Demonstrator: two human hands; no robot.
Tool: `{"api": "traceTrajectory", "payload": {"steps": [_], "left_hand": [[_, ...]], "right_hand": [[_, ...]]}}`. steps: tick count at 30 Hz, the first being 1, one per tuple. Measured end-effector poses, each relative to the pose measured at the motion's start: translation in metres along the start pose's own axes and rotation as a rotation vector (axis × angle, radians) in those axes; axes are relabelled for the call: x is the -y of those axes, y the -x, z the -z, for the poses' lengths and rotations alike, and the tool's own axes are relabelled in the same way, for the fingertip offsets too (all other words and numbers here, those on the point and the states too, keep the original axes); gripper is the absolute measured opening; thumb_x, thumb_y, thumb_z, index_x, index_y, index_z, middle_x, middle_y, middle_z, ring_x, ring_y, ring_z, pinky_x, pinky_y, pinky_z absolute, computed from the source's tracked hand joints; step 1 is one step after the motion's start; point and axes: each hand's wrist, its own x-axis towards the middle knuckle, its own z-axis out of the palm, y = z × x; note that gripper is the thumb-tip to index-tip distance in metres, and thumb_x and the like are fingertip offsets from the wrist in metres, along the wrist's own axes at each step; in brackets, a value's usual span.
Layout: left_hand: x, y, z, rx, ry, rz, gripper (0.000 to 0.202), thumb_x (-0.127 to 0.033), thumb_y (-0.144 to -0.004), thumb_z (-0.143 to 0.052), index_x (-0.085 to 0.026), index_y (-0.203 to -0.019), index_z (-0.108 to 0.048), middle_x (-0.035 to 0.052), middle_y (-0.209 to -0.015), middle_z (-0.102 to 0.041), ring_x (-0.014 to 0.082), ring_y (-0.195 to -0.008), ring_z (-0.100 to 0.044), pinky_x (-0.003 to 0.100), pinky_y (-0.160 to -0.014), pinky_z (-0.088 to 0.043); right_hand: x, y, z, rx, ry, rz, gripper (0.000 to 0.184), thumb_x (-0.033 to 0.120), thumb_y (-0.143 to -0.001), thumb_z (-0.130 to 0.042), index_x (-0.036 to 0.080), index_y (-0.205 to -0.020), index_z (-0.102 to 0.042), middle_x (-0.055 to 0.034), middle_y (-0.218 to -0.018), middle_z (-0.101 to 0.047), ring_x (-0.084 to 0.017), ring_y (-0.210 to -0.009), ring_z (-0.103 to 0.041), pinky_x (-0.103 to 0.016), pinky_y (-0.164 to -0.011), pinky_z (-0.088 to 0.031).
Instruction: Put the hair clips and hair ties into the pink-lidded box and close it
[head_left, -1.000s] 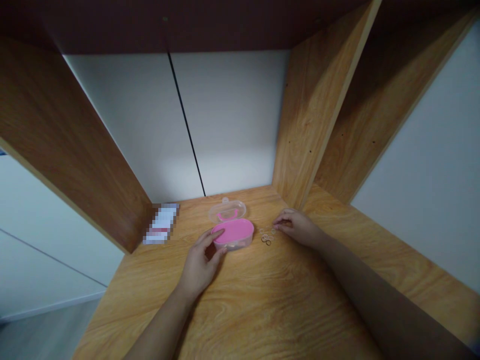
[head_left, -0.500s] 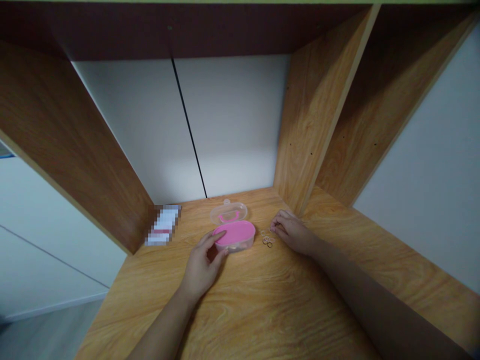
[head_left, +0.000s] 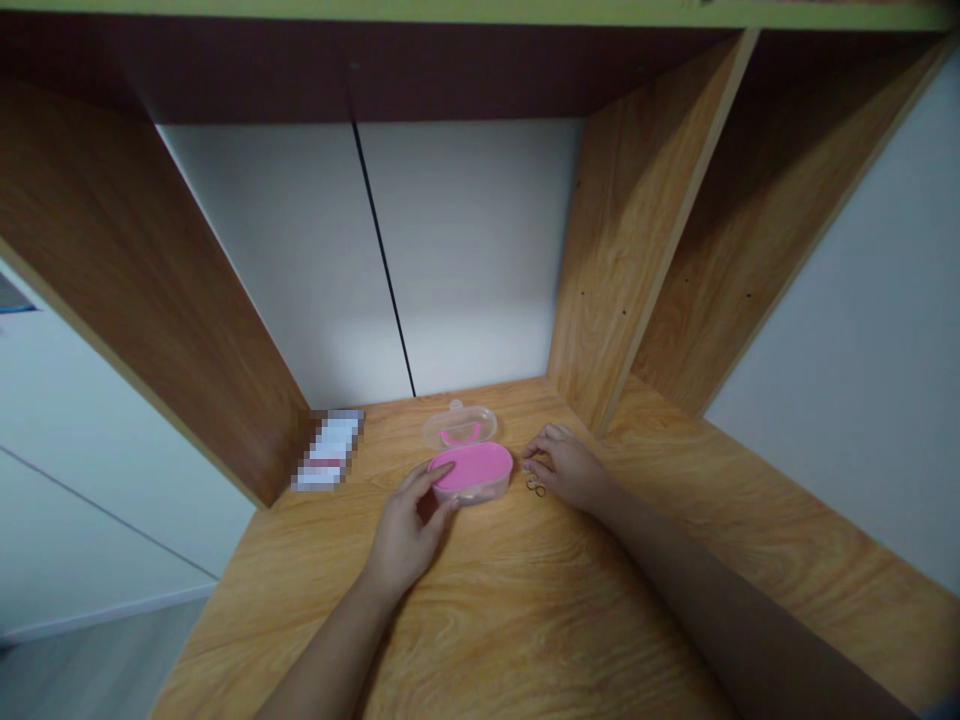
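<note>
An oval box point(head_left: 480, 491) with clear sides and a pink inner cover point(head_left: 474, 466) stands on the wooden desktop. My left hand point(head_left: 409, 520) grips its left end, fingers over the pink top and thumb at the front side. Hinged back behind it lies the clear lid point(head_left: 460, 427) with a pink handle. My right hand point(head_left: 566, 468) is just right of the box, fingertips drawn together over small ring-shaped bands point(head_left: 535, 486) that look like hair ties. Some of these bands are hidden under the fingers, and what the fingertips pinch is too small to make out.
A blurred-out flat rectangular item point(head_left: 328, 452) lies at the left back of the desktop point(head_left: 480, 630). Wooden upright panels rise at left point(head_left: 187, 330) and right point(head_left: 622, 260), with a white back panel point(head_left: 472, 250) between them and a shelf overhead.
My right hand has moved left, toward the box, and now covers some of the bands. My left hand keeps its hold on the box. The view has tilted slightly.
</note>
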Motion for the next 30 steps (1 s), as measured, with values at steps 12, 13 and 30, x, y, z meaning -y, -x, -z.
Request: {"api": "traceTrajectory", "payload": {"steps": [12, 13, 30], "left_hand": [[-0.002, 0.000, 0.001, 0.006, 0.044, -0.012, 0.042, -0.026, -0.089, -0.065, -0.025, -0.131, -0.063, 0.0113, -0.135, -0.062, 0.0254, -0.126, -0.058, 0.047, -0.111, -0.043], [-0.001, 0.000, 0.001, 0.006, 0.045, -0.012, 0.042, -0.026, -0.089, -0.065, -0.025, -0.132, -0.062, 0.0112, -0.135, -0.062, 0.0255, -0.126, -0.058, 0.047, -0.111, -0.043], [-0.002, 0.002, -0.001, -0.006, 0.072, -0.045, 0.045, -0.025, -0.088, -0.067, -0.025, -0.132, -0.061, 0.0110, -0.136, -0.063, 0.0254, -0.127, -0.058, 0.048, -0.112, -0.043]], "right_hand": [[0.007, 0.001, -0.006, 0.027, 0.062, -0.081, 0.014, 0.017, -0.093, -0.056, 0.019, -0.085, -0.067, -0.0098, -0.094, -0.063, -0.024, -0.094, -0.054, -0.037, -0.083, -0.043], [0.008, 0.000, -0.005, 0.000, 0.046, -0.075, 0.014, 0.016, -0.093, -0.054, 0.019, -0.086, -0.066, -0.0095, -0.095, -0.063, -0.024, -0.095, -0.054, -0.037, -0.085, -0.043], [0.067, -0.002, -0.008, -0.218, -0.384, -0.195, 0.014, 0.031, -0.086, -0.063, 0.022, -0.080, -0.072, -0.0020, -0.070, -0.062, -0.018, -0.068, -0.057, -0.031, -0.063, -0.046]]}}
